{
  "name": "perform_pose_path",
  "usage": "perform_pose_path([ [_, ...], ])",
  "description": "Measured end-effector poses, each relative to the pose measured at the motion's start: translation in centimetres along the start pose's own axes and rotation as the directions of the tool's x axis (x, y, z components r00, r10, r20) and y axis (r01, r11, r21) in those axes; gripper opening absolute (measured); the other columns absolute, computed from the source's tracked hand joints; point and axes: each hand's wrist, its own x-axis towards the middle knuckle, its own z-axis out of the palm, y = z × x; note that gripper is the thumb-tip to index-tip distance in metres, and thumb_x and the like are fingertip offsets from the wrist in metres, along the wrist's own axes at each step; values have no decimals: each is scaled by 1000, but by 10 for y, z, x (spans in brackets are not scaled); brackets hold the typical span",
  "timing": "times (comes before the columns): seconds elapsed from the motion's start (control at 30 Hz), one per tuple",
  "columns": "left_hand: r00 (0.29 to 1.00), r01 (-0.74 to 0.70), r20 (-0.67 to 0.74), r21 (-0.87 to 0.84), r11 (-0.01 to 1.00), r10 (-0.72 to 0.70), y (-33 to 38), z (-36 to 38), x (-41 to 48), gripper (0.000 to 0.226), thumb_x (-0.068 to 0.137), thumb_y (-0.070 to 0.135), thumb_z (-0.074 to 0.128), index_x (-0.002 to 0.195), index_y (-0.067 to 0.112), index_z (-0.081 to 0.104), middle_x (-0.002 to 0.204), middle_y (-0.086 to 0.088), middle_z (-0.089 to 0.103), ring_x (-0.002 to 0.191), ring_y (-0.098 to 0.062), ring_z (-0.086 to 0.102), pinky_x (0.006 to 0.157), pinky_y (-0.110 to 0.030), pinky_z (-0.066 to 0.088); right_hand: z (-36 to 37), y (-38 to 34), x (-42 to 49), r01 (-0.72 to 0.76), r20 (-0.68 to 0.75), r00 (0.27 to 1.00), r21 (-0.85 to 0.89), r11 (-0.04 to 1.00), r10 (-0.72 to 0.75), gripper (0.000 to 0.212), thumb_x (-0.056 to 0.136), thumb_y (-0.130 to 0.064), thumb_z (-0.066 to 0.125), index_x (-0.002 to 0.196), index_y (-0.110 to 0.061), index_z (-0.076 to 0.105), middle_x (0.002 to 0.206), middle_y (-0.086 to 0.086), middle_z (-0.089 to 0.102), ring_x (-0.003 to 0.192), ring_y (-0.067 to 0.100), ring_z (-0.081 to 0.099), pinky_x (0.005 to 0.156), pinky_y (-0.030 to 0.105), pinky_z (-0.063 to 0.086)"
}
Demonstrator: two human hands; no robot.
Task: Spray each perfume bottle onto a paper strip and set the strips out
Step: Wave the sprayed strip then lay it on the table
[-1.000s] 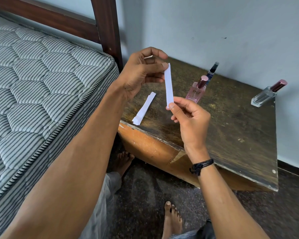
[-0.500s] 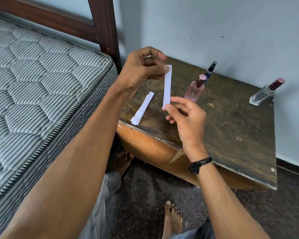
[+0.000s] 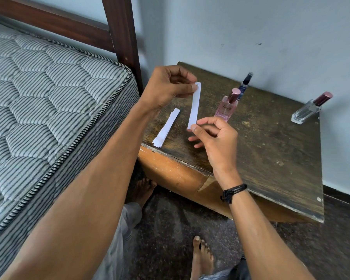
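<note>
Paper strip (image 3: 194, 106) pinched taut mid-frame, top end by left hand (image 3: 166, 87), bottom end by right hand (image 3: 216, 136).

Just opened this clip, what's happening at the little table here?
A person holds one white paper strip stretched between both hands: left hand pinching its top end, right hand its bottom end, above the worn dark wooden table. More white strips lie on the table. Three capped perfume bottles stand untouched: pink, slim dark blue, clear.
</note>
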Motion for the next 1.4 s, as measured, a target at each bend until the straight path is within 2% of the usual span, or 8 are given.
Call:
perform_pose_path([
  [0.33, 1000, -17, 1, 28, 999, 17, -4, -3, 3, 18, 79, -5, 80, 94, 1, 73, 87, -11, 73, 80, -16, 70, 74, -26, 59, -3, -1, 0, 6, -64, 998, -98, 995, -13, 2, 98, -16, 71, 100, -16, 70, 84, -3, 80, 68, 18, 76, 56, 27, 60],
  [0.5, 999, -38, -26, 100, 994, 41, -12, -2, 6, 19, 80, -6, 79, 98, -7, 72, 78, 8, 75, 70, -4, 68, 69, -20, 57, -3, -2, 0, 4, -89, 996, -123, 992, -15, 1, 98, -16, 71, 98, -16, 71, 80, -2, 78, 63, 16, 72, 54, 26, 56],
  [0.67, 996, -40, -73, 194, 980, 55, -20, 0, 15, 14, 80, -1, 81, 92, 2, 74, 83, -4, 74, 72, -9, 68, 72, -26, 60, -4, -2, 2, 24, -131, 991, -113, 993, -39, 2, 97, -12, 72, 96, -14, 72, 76, 1, 76, 62, 14, 70, 54, 18, 50],
  [0.8, 992, -47, -102, 276, 960, 78, -29, 1, 34, 14, 79, 1, 82, 87, 9, 75, 85, 0, 75, 81, -15, 69, 83, -35, 59, -6, -1, 5, 38, -154, 987, -96, 995, -53, 5, 96, -11, 72, 95, -15, 73, 75, 2, 75, 62, 13, 69, 55, 17, 50],
  [0.97, 986, -20, -151, 286, 958, 65, -40, 3, 57, 14, 80, 3, 82, 84, 14, 75, 84, 1, 76, 79, -10, 70, 80, -25, 58, -7, 1, 8, 47, -182, 981, -74, 996, -60, 8, 95, -9, 73, 93, -17, 73, 76, 3, 75, 63, 8, 69, 54, 16, 49],
  [1.13, 978, 11, -203, 319, 948, 57, -46, 7, 78, 14, 79, 3, 82, 89, 10, 74, 84, -2, 75, 80, -12, 69, 80, -25, 58, -7, 4, 8, 45, -182, 981, -78, 996, -59, 14, 94, -9, 74, 90, -22, 73, 73, 0, 74, 61, 8, 68, 53, 15, 48],
  [1.33, 989, -19, -116, 504, 863, 89, -51, 12, 96, 11, 80, 9, 82, 88, 17, 77, 88, 1, 77, 86, -13, 72, 83, -26, 57, -8, 7, 8, 30, -175, 984, -88, 996, -45, 10, 94, -12, 74, 90, -21, 73, 73, 1, 74, 62, 8, 69, 54, 15, 48],
  [1.4, 991, -15, -106, 535, 844, 85, -55, 13, 97, 12, 80, 11, 82, 85, 21, 77, 86, 4, 76, 87, -12, 73, 80, -18, 55, -7, 8, 9, 34, -178, 983, -90, 995, -50, 10, 94, -12, 74, 90, -21, 73, 72, 1, 73, 62, 9, 69, 56, 20, 50],
])
